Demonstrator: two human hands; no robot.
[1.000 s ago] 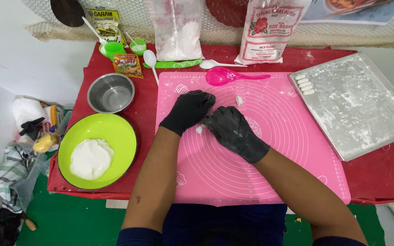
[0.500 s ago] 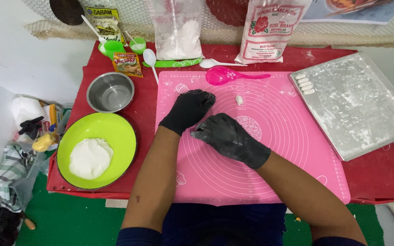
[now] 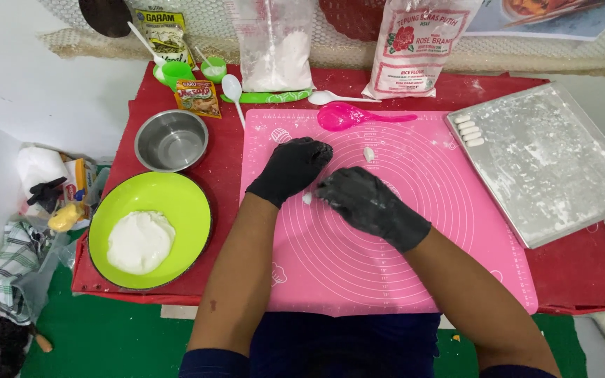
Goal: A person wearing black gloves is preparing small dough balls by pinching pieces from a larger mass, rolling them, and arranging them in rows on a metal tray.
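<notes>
A pink mat [image 3: 386, 231] fills the centre of the red worktop [image 3: 582, 280]. At mid-frame the right hand [image 3: 369, 203] has slid left since the earlier frame, its fingers curled, pinching a small white dough piece [image 3: 307, 199]. The left hand [image 3: 292, 164], fingers bent on the mat, has stayed put. Another dough bit [image 3: 368, 153] lies just above.

Home kitchen: flour bag [image 3: 420, 45], pink baking mat [image 3: 386, 231]

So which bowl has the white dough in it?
The big green bowl, nearest the person on the left of the pink mat. The smaller metal bowl behind it looks empty.
</notes>
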